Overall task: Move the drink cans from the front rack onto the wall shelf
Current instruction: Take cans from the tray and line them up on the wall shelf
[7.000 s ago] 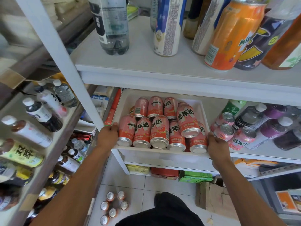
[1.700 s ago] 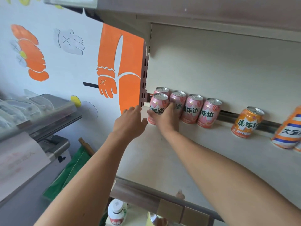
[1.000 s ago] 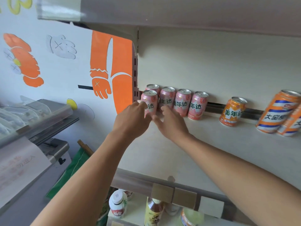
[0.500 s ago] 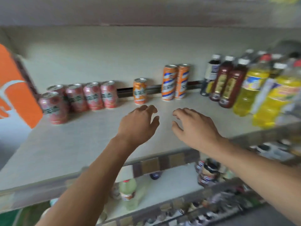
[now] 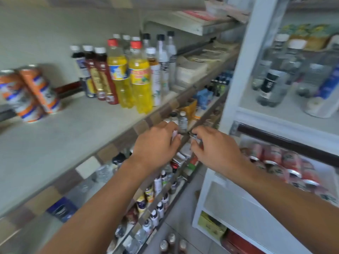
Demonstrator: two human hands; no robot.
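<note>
Pink drink cans (image 5: 278, 162) lie in the front rack (image 5: 236, 114), right of both hands.
Head view, blurred: left hand (image 5: 156, 145) and right hand (image 5: 218, 147) hover side by side, fingers loosely curled, holding nothing, beyond the wall shelf (image 5: 55, 136) edge. Orange cans (image 5: 29, 94) and yellow bottles (image 5: 135, 77) stand on that shelf.
</note>
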